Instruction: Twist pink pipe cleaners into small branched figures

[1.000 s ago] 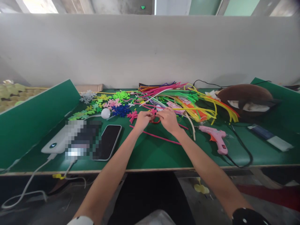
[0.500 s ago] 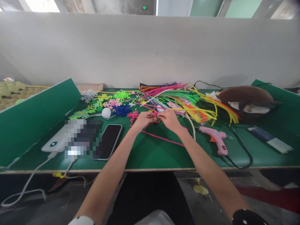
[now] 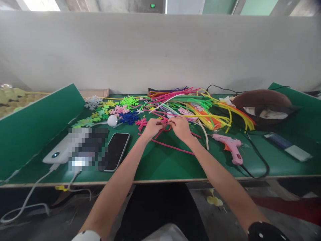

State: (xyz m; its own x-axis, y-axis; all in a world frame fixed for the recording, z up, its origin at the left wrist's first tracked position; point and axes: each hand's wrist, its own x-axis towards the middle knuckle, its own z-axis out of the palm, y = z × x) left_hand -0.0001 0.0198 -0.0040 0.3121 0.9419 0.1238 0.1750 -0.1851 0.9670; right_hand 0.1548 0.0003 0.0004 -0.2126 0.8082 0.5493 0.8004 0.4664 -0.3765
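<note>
My left hand (image 3: 152, 128) and my right hand (image 3: 181, 127) meet over the middle of the table, fingertips pinched. Between them is a small pink pipe-cleaner shape (image 3: 165, 120), partly covered by the fingers. A red curved piece (image 3: 168, 128) shows just below the fingertips; whether it belongs to the held shape I cannot tell. A finished-looking pink snowflake of pipe cleaner (image 3: 141, 124) lies left of my left hand. One long pink pipe cleaner (image 3: 173, 147) stretches across the table under my wrists.
Snowflakes in several colours, including a blue one (image 3: 128, 117), lie at the back left. Behind my hands spreads a pile of pipe cleaners (image 3: 175, 97). A pink glue gun (image 3: 232, 146) lies right, a phone (image 3: 116, 151) and white power bank (image 3: 59, 147) left. Green side boards (image 3: 45, 127) flank the table.
Both hands stay at the same spot, with the fingers slightly shifted around the pink shape. The whole view has moved a little.
</note>
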